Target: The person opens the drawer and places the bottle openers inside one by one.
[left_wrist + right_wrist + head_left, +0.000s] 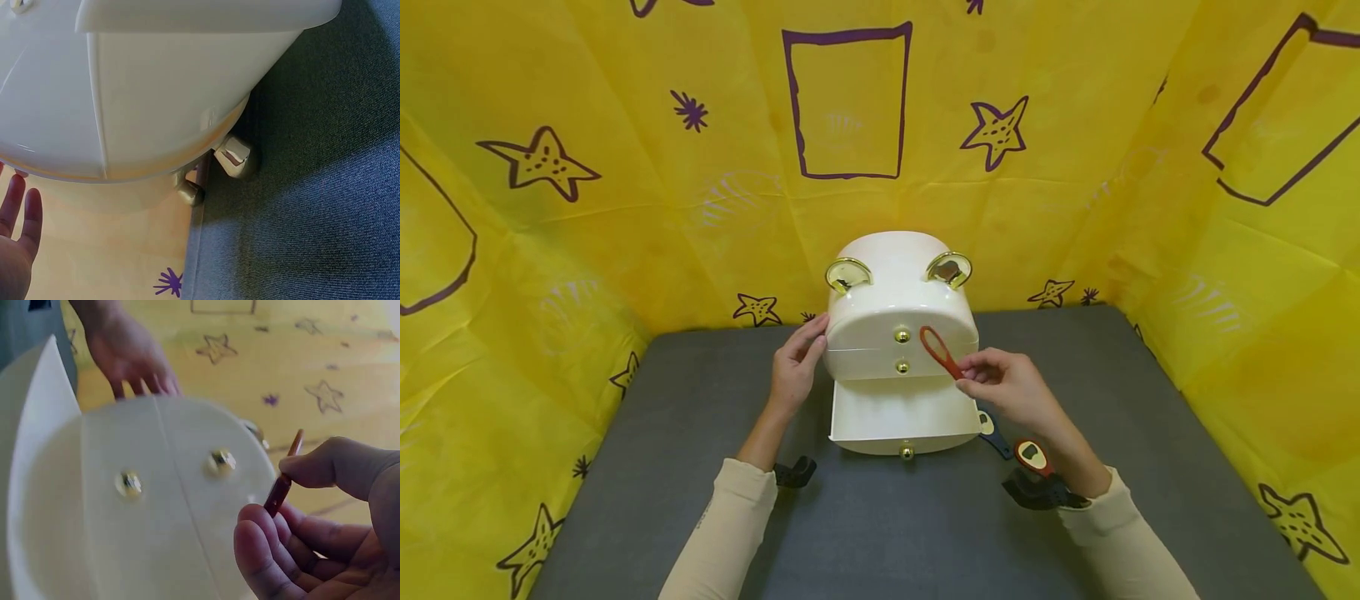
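A white, rounded drawer box [898,287] with gold-rimmed ears and gold knobs stands on the table, its lowest drawer [891,408] pulled out. My left hand [795,367] rests its fairly straight fingers against the box's left side. In front of the box, my right hand [1003,385] pinches a red bottle opener [951,364] between thumb and fingers by one end, its oval head raised toward the gold knobs. The right wrist view shows the red bottle opener [278,492] nearly edge-on.
A blue bottle opener [995,435] and another red bottle opener [1033,457] lie on the dark table [880,533] right of the drawer, partly hidden. Yellow cloth [737,225] with purple drawings hangs behind and at both sides.
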`<control>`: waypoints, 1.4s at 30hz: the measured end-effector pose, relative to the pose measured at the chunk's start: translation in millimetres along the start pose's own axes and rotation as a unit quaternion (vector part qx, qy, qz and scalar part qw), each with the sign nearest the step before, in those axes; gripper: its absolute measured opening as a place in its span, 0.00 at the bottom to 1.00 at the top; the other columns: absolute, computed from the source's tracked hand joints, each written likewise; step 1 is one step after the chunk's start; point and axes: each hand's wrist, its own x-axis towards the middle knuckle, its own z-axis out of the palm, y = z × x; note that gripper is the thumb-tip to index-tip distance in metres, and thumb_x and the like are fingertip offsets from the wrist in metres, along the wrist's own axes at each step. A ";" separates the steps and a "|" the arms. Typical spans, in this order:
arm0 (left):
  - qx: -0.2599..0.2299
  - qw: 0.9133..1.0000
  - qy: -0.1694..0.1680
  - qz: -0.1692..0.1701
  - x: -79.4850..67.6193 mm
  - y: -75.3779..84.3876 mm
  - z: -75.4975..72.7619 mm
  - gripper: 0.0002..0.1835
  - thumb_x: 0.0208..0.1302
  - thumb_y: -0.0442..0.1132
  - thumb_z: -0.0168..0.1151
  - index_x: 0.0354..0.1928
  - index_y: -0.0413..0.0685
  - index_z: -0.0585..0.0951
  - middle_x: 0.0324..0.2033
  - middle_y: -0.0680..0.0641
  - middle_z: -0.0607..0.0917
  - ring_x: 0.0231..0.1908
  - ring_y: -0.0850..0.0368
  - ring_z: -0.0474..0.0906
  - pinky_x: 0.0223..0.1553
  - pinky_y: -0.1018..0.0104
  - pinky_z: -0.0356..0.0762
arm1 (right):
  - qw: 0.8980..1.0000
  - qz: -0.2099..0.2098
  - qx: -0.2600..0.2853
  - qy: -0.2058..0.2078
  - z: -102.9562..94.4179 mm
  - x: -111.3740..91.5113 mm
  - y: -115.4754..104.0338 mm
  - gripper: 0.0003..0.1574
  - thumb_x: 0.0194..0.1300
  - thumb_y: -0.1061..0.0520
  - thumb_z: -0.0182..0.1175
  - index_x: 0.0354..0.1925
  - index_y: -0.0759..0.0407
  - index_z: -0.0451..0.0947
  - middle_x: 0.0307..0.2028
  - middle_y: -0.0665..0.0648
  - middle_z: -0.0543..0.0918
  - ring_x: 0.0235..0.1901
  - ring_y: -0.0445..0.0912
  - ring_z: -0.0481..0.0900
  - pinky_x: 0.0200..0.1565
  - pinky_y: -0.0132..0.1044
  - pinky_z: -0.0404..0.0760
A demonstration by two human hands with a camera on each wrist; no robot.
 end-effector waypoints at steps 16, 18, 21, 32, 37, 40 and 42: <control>-0.002 1.000 -0.002 0.014 -0.8 -0.2 -0.5 0.17 0.67 0.26 0.57 0.56 0.29 0.78 0.60 0.31 0.77 0.58 0.75 0.73 0.54 0.81 0.75 | 0.988 -0.024 -0.064 -0.136 95.8 29.4 26.2 0.06 0.51 0.64 0.66 0.30 0.67 0.83 0.22 0.55 0.83 0.22 0.34 0.73 0.26 0.25 0.75; -0.005 1.000 -0.002 0.016 -1.0 0.1 -0.4 0.17 0.66 0.26 0.57 0.56 0.29 0.78 0.60 0.31 0.77 0.58 0.75 0.73 0.54 0.81 0.75 | 0.988 -0.012 -0.077 -0.132 100.9 32.9 26.8 0.06 0.50 0.64 0.66 0.29 0.66 0.83 0.21 0.54 0.83 0.22 0.34 0.73 0.25 0.24 0.74; -0.010 1.000 -0.001 0.020 -1.1 -0.1 -0.4 0.17 0.66 0.25 0.57 0.56 0.27 0.77 0.60 0.30 0.76 0.58 0.74 0.73 0.53 0.81 0.75 | 0.986 0.001 -0.100 -0.131 107.2 38.4 27.7 0.05 0.48 0.63 0.67 0.28 0.65 0.83 0.20 0.53 0.83 0.20 0.35 0.72 0.23 0.25 0.71; -0.014 1.000 0.000 0.020 -0.1 -0.9 -0.5 0.16 0.67 0.25 0.56 0.56 0.27 0.77 0.59 0.30 0.77 0.59 0.73 0.73 0.55 0.81 0.75 | 0.979 0.027 -0.132 -0.151 126.3 50.6 30.9 0.05 0.48 0.63 0.70 0.26 0.65 0.84 0.15 0.52 0.81 0.14 0.36 0.71 0.19 0.25 0.70; -0.017 1.000 0.006 0.024 0.7 -1.4 -0.6 0.16 0.66 0.24 0.55 0.55 0.26 0.78 0.59 0.28 0.77 0.59 0.70 0.74 0.56 0.80 0.74 | 0.978 0.032 -0.128 -0.164 132.5 53.1 37.0 0.06 0.48 0.65 0.70 0.27 0.67 0.84 0.17 0.53 0.82 0.16 0.35 0.71 0.22 0.24 0.71; -0.017 1.000 0.004 0.022 1.0 -1.6 -0.1 0.16 0.66 0.25 0.56 0.55 0.26 0.78 0.59 0.29 0.77 0.59 0.71 0.74 0.57 0.80 0.74 | 0.978 0.041 -0.121 -0.166 130.5 52.5 38.5 0.08 0.52 0.64 0.69 0.32 0.68 0.84 0.19 0.54 0.83 0.17 0.36 0.75 0.24 0.25 0.73; -0.017 1.000 0.000 0.020 1.3 -2.0 0.4 0.16 0.66 0.25 0.56 0.55 0.26 0.77 0.59 0.29 0.77 0.59 0.72 0.73 0.57 0.80 0.74 | 0.980 0.058 -0.094 -0.165 123.8 51.0 37.2 0.09 0.55 0.63 0.67 0.35 0.69 0.83 0.20 0.57 0.84 0.17 0.40 0.78 0.23 0.27 0.75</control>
